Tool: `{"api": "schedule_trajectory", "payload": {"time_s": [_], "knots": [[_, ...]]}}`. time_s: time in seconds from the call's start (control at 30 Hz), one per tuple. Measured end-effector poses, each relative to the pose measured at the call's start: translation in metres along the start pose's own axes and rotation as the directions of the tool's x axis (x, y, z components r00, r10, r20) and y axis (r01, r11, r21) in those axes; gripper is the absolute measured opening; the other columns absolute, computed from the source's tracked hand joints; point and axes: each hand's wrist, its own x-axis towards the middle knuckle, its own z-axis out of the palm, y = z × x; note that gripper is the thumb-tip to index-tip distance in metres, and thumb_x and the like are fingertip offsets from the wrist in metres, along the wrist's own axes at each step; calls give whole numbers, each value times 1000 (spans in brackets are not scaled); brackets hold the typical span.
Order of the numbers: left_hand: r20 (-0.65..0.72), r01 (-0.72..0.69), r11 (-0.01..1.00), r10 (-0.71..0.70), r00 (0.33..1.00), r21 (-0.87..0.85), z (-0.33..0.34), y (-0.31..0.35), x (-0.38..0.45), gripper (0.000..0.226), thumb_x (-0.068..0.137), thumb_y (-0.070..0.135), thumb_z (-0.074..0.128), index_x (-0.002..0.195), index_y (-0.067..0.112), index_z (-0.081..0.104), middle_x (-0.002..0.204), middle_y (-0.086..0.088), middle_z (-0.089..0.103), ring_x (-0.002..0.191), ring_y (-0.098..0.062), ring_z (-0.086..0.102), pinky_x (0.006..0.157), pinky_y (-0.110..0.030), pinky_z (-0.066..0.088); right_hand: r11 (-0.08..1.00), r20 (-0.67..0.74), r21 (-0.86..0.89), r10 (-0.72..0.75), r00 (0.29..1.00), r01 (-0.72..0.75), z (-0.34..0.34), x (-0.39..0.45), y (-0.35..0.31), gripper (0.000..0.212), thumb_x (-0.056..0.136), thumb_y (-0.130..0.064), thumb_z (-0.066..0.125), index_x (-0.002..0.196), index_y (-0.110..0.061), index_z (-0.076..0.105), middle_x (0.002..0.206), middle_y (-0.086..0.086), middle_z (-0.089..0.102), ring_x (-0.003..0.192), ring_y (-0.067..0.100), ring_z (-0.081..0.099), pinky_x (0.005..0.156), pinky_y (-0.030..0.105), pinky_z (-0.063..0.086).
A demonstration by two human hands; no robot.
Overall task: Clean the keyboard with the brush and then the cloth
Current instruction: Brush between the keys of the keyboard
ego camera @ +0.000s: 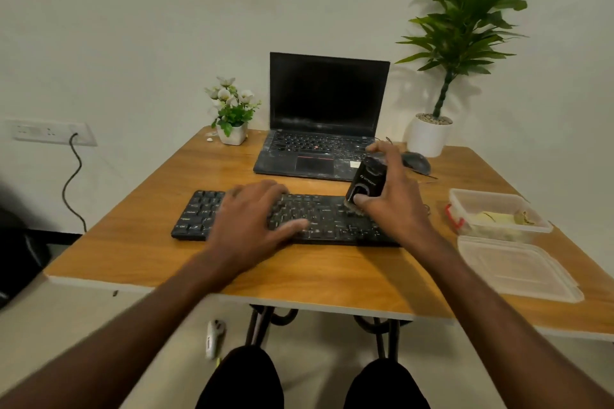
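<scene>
Now, from the head camera: the black keyboard (285, 217) lies across the middle of the wooden desk (133, 242), parallel to its near edge. The left hand (252, 219) rests flat on the keys, fingers straight and spread, holding nothing. The right hand (388, 196) is curled round a black brush (367, 181), thumb pressed on its front face, with the brush's lower end down on the keyboard's right part. Behind the keyboard stands an open laptop (324, 116) with a dark screen, a mouse (417, 162) just to its right. A small flower pot (232, 116) sits left of the laptop, a tall potted plant (465, 26) at the far right. On the right side, an open plastic container (498, 212) with its lid (518, 267) lying nearer.
</scene>
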Motion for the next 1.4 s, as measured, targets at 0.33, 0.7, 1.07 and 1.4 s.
{"api": "schedule_trajectory", "payload": {"time_s": [0.33,0.7,1.07,1.4], "knots": [[419,520,798,-378,825,-305,-74,-147,-31,127,56,91,76,164,49,24,169,5,35,149,-20,38,118,-50,40,973,192,231,-49,980,3,94,19,-47,84,85,-8,81,143,-43,32,112,-12,54,93,12,66,68,26,63],[539,403,915,-332,774,-15,-68,-169,-13,148,37,106,62,161,62,-6,172,-7,21,154,-33,26,126,-53,14,949,365,301,-208,907,97,183,72,-95,74,84,-9,80,138,-44,44,122,-4,61,98,11,70,72,30,65],[472,358,931,-286,834,-69,-56,-179,-14,152,39,101,75,162,52,1,164,2,41,151,-21,35,125,-53,22,922,513,290,-375,772,256,228,80,-110,72,84,-9,76,140,-39,44,120,-6,60,97,15,69,73,40,64],[480,360,931,-289,828,-62,-59,-178,-13,144,41,100,74,158,42,14,162,2,41,148,-22,36,124,-54,23,882,568,231,-465,679,411,227,81,-130,67,80,-9,78,135,-32,46,111,-3,63,91,13,68,69,41,62]]}}
